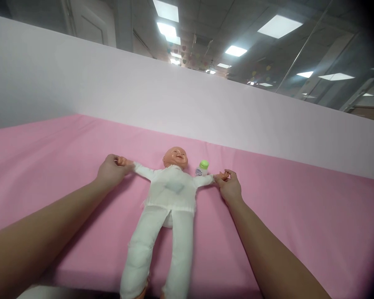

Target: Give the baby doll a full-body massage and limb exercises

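A baby doll (173, 195) with a white cloth body lies on its back on a pink padded surface (286, 207). Its head points toward the wall, and its legs reach the near edge. Both its arms are stretched out sideways. My left hand (111, 171) is closed around the doll's hand and wrist on the left. On the right, my right hand (230, 187) grips the doll's other hand between thumb and fingers. Beside the doll's head stands a small clear bottle (202, 168) with a green cap, close to my right hand and apart from it.
A low white wall (187, 99) runs along the back of the pink surface, with glass above it. Through the glass show ceiling lights (279, 26) and a white door (93, 23). The pink surface ends at a front edge just below the doll's knees.
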{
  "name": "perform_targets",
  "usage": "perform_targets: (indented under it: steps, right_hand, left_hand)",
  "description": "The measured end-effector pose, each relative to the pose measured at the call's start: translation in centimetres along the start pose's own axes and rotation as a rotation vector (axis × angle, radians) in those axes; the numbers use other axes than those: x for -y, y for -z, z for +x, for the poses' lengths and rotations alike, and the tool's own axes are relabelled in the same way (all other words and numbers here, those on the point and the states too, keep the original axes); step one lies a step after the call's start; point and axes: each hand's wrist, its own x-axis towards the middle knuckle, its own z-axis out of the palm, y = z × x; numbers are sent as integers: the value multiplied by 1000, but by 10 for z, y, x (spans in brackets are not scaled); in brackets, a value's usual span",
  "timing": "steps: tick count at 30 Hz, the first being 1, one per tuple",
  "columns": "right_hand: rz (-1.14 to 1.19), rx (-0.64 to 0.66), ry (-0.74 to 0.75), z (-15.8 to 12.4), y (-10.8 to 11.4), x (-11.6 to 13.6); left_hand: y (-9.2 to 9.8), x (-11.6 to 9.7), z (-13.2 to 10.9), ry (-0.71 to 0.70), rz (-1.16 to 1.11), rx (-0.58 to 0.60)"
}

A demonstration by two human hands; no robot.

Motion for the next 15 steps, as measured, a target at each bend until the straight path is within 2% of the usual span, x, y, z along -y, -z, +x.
perform_targets:
  steps: [3,8,12,15]
  right_hand:
    - [-61,-24,-6,-4,1,5]
    - [-116,-43,-11,-9,2,10]
    - [-158,-35,-31,-9,5,8]
    - [-191,1,-46,-7,8,5]
  left_hand:
    - [0,-6,-2,-24,130,-8]
    - [1,-12,0,-90,249,50]
    - [6,-9,4,-100,288,80]
    - [12,-4,7,-128,350,153]
